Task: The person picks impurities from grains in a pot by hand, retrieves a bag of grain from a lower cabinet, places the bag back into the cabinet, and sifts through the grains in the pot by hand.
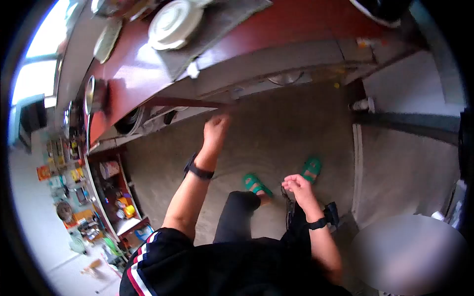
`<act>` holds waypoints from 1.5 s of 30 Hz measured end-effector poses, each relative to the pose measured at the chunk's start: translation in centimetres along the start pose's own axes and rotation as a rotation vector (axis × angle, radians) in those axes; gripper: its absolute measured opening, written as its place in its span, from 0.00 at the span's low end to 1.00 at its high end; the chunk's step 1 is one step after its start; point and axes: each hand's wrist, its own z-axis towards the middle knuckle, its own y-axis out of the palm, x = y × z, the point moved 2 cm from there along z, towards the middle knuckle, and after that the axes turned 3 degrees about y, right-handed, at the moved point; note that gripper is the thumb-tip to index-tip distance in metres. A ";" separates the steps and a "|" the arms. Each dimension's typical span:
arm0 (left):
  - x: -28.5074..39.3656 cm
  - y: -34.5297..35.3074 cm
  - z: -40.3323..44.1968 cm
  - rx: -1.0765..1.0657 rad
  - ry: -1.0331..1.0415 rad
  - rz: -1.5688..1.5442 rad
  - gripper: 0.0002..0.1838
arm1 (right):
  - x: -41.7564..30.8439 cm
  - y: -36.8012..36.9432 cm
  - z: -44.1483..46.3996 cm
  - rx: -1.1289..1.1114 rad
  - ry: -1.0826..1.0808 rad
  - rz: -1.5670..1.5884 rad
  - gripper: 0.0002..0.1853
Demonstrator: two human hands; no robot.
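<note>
My left hand [216, 134] is stretched forward with its fingers curled, at the outer edge of a reddish-brown cabinet door [190, 102] that stands out from under the counter. Motion blur softens the fingertips there, and the door's front face is hidden from above. My right hand [298, 188] is held low in front of my body, its fingers loosely bent and apart, with no object seen in it. Close by its fingertips hangs a dark cord [288, 204]. Both wrists wear black bands.
The red counter [276, 27] carries a white lidded pot [174, 24] on a grey mat and a long-handled pan [94, 96]. Stacked dishes [134, 121] show in the lower cabinet. Open shelves [111, 192] stand left; a blurred round surface [410, 254] is at lower right.
</note>
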 end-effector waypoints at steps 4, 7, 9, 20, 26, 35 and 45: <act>1.0 -13.4 -7.0 -0.001 -0.021 -0.413 0.14 | -6.5 3.1 -2.4 0.018 0.068 -0.144 0.13; 2.3 -26.5 -9.9 0.267 0.069 -0.412 0.15 | -11.7 7.2 -5.1 0.026 0.044 -0.236 0.19; 3.1 -35.4 -10.9 0.454 0.176 -0.322 0.15 | -13.8 9.9 -5.8 0.003 -0.027 -0.267 0.19; -3.4 -56.4 -4.9 0.793 0.222 0.719 0.25 | -26.5 31.9 -11.0 -0.223 -0.327 -0.366 0.17; -2.9 -58.8 -1.4 0.384 -0.041 0.462 0.21 | -31.7 40.2 -11.6 -0.265 -0.364 -0.462 0.19; -8.3 -57.0 6.3 0.250 0.387 0.335 0.16 | -38.4 52.8 -4.6 -0.276 -0.435 -0.459 0.16; -13.6 -69.9 -8.2 0.280 -0.065 0.163 0.15 | -44.0 69.1 2.1 -0.377 -0.478 -0.489 0.13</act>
